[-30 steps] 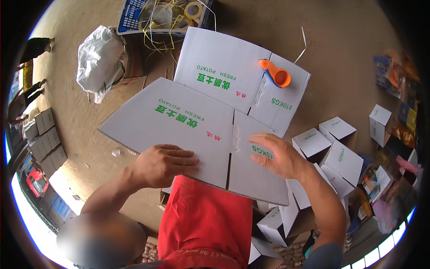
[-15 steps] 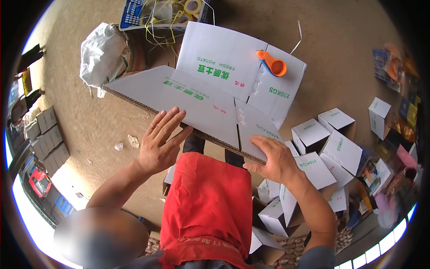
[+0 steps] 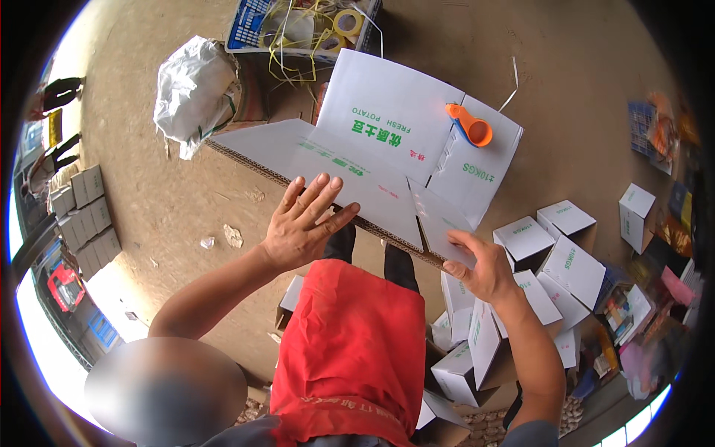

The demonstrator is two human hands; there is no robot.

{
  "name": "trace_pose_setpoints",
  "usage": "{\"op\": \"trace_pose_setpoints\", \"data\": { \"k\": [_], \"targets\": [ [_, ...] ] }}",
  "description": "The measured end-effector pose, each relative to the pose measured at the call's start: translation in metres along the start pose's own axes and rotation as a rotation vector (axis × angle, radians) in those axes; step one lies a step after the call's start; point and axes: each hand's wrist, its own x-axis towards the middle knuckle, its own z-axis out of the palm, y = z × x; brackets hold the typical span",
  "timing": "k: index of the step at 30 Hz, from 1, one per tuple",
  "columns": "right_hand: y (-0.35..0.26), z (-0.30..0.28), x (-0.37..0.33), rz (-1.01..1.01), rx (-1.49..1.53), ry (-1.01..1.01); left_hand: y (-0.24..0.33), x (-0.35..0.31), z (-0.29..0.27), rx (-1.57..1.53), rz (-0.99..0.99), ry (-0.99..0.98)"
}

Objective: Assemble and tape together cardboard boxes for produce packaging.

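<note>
Cardboard sheet [image 3: 350, 182], white with green print, stands tilted in front of the person, its corrugated edge facing the near side. A slot divides the main panel from the narrower right flap. Left hand [image 3: 305, 223]: fingers spread wide, laid across the middle of the near edge. Right hand [image 3: 484, 264]: fingers over the right near corner, thumb set apart from them near the edge; whether the thumb clamps the sheet cannot be told. Directly beyond the sheet lies a far panel [image 3: 395, 112] with matching print, partly overlapped by it. An orange-and-blue tool [image 3: 481, 134] rests on the right part of the far panel. At the far side, a blue crate [image 3: 247, 26] contains tape rolls [image 3: 348, 22] and yellow strapping. A white bag [image 3: 194, 97] stands left of the far panel. White cartons [image 3: 524, 238] are grouped on the floor at right, and a red apron [image 3: 354, 335] covers the person's front at the near side
</note>
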Motion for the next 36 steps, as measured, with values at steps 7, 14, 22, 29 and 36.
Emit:
{"op": "trace_pose_setpoints", "data": {
  "k": [7,14,22,29,36],
  "targets": [
    [0.007,-0.016,0.013,-0.013,0.035,0.136,-0.013,-0.009,0.012,-0.008,0.159,0.097],
    [0.009,-0.03,0.024,-0.335,-0.396,0.302,0.003,-0.026,-0.009,-0.119,0.154,0.022],
    [-0.01,-0.027,0.039,-0.4,-0.54,0.297,0.014,-0.031,-0.043,-0.302,0.136,-0.209],
    [-0.037,0.0,0.022,0.099,-0.532,0.051,0.0,-0.027,-0.046,-0.292,0.018,-0.569],
    [-0.07,0.013,0.02,0.025,-0.594,0.067,-0.012,-0.027,-0.034,-0.341,0.017,-0.588]
  ]
}}
